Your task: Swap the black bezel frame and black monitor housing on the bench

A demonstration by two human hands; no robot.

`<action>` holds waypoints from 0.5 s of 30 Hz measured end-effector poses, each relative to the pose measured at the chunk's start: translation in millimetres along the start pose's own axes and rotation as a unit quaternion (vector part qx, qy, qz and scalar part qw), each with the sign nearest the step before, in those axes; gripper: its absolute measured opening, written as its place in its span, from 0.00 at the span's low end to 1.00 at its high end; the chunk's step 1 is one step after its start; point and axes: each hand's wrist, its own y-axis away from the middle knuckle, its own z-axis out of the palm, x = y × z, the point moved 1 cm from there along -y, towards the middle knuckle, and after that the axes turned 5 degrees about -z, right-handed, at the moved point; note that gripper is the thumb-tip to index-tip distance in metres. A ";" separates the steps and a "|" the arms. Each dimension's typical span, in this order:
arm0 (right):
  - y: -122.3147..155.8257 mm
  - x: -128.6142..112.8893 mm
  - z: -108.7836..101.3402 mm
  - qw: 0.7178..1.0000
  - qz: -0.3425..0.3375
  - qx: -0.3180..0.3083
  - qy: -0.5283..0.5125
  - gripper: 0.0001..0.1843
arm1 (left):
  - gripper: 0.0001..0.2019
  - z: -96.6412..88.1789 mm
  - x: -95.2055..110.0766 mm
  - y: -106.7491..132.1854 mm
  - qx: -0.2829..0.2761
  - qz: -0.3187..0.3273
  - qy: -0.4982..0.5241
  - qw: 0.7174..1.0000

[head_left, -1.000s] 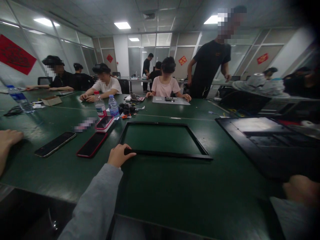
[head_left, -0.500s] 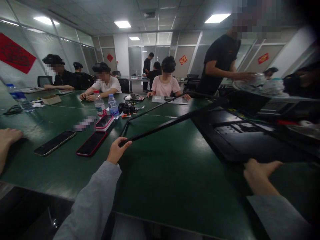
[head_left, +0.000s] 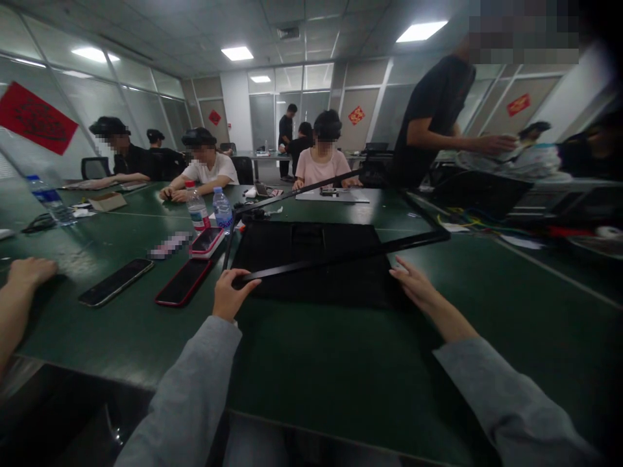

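A thin black rectangular frame [head_left: 341, 258] is tilted up off the green table [head_left: 341, 363], its right side raised. My left hand [head_left: 230, 295] pinches the frame's near left corner. Under the raised frame lies a black flat panel [head_left: 311, 259]. My right hand [head_left: 413, 285] rests with fingers stretched out on the panel's near right corner. Both my arms wear grey sleeves.
Two dark phones [head_left: 115, 281] [head_left: 182, 283] and a pink-cased phone [head_left: 207, 240] lie left of the frame, with two water bottles [head_left: 209, 211] behind. Another person's hand [head_left: 29, 272] rests at far left. Several seated people face me; a standing person [head_left: 433, 123] leans over clutter at right.
The black panel has slid from the right side to the middle, under the raised frame. My right hand came in with it. My left hand keeps holding the frame's corner.
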 end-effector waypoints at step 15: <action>7.3 -4.7 2.5 0.999 -0.003 -0.008 0.044 0.28 | 0.14 -8.7 -3.5 6.5 -0.063 0.065 -0.182 0.979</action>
